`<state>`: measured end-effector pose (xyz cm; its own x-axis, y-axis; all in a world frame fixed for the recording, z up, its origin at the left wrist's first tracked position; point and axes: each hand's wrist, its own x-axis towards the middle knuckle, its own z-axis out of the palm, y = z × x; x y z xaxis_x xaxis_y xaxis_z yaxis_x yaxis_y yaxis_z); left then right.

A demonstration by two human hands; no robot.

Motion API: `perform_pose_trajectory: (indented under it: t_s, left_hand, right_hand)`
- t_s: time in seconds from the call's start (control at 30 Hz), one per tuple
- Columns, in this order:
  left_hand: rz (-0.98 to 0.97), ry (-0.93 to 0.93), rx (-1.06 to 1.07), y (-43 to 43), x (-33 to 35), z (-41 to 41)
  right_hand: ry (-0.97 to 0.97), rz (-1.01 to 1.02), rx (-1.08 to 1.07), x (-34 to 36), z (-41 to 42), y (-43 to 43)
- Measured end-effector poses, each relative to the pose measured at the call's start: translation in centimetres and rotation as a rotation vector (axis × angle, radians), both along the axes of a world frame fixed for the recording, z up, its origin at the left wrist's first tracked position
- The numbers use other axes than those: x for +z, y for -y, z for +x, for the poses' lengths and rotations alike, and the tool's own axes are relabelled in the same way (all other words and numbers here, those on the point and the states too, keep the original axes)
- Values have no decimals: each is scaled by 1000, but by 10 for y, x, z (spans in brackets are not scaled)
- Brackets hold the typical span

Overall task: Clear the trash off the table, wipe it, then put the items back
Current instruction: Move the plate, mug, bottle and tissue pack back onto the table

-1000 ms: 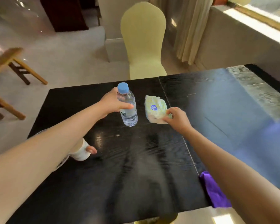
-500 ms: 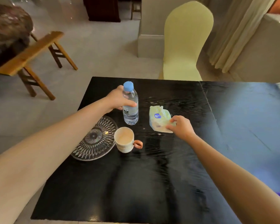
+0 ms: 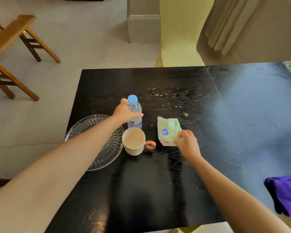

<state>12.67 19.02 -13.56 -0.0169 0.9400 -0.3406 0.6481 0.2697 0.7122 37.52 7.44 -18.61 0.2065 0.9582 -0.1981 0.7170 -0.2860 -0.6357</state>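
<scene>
Table [image 3: 158, 190] near half bare, left hand [image 3: 124, 113] on bottle [image 3: 135, 118]

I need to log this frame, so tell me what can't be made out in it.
Head view only:
- Glass plate: its near right part is hidden by the left forearm.
- Purple cloth: cut off by the right edge.
- Wipes pack: label too small to read; the right hand covers its near corner.
- Water bottle: left hand hides its left side.

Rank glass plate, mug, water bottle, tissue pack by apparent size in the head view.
1. Glass plate, clearly the largest, though an arm covers part of it.
2-4. Mug, tissue pack and water bottle look alike; the bottle stands farther away and the left hand covers part of it, so no ranking.
</scene>
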Motion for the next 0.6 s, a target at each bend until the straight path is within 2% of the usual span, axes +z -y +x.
perform_pose_trajectory:
  t_s: [0.3, 0.6]
  left_hand:
    - [-53, 58, -61, 1, -7, 4]
    - [-105, 103, -2, 11, -2, 1]
  right_hand:
    - [36, -64, -34, -26, -12, 16]
    - [192, -226, 128, -15, -10, 11]
